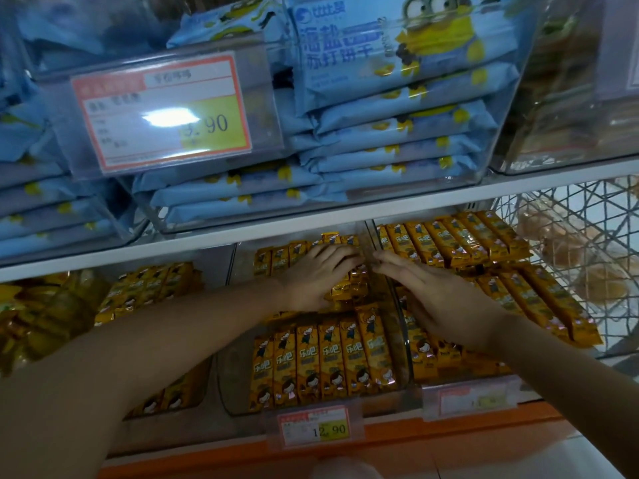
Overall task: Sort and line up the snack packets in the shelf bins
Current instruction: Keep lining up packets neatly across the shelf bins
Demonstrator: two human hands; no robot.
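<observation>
Several yellow snack packets (321,361) stand in a neat row at the front of the clear middle bin (238,392) on the lower shelf. Further back in that bin lies a looser heap of the same packets (345,288). My left hand (314,278) rests flat on that heap with its fingers straight. My right hand (435,299) reaches in from the right, fingers extended, its tips touching the packets beside my left hand. The right bin (511,385) holds more yellow packets (460,240) in rows.
A left bin holds more yellow packets (148,288). Above, clear bins hold stacked blue cracker packs (390,98) with a price tag (162,112). A second price tag (316,428) hangs on the orange shelf edge. A wire basket (570,243) with pale bread stands at right.
</observation>
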